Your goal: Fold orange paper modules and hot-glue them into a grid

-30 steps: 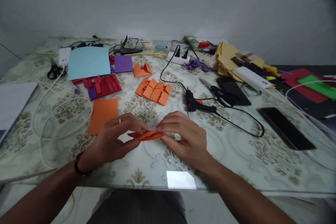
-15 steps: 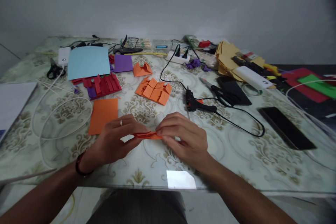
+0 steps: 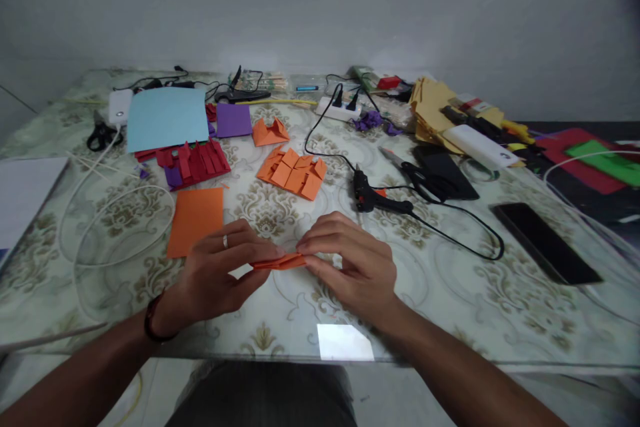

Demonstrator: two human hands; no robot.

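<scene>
The patterned table [image 3: 230,330] spreads under everything, and I place things on it by the black glue gun [image 3: 367,197]. The light blue sheet [image 3: 167,120] lies left of the gun and farther from me; the tan paper stack [image 3: 433,107] is beyond it to the right. My left hand [image 3: 215,273] is left of the gun and nearer me, thumb below and fingers above, pinched together on the left end of the folded orange piece [image 3: 281,261]. My right hand [image 3: 353,260] is on the near side of the gun, its thumb and fingertips closed on the piece's right end. The black-handled scissors [image 3: 427,180] lie just right of the gun, and the dark phone [image 3: 545,242] is farther right and nearer me. Left of the gun are the flat orange sheet [image 3: 195,220] and, closer to it, the orange folded cluster [image 3: 293,173]. The folded orange piece itself sits between my hands, left of the gun and nearer me. Smallest is the ring [image 3: 225,241] on my left hand.
</scene>
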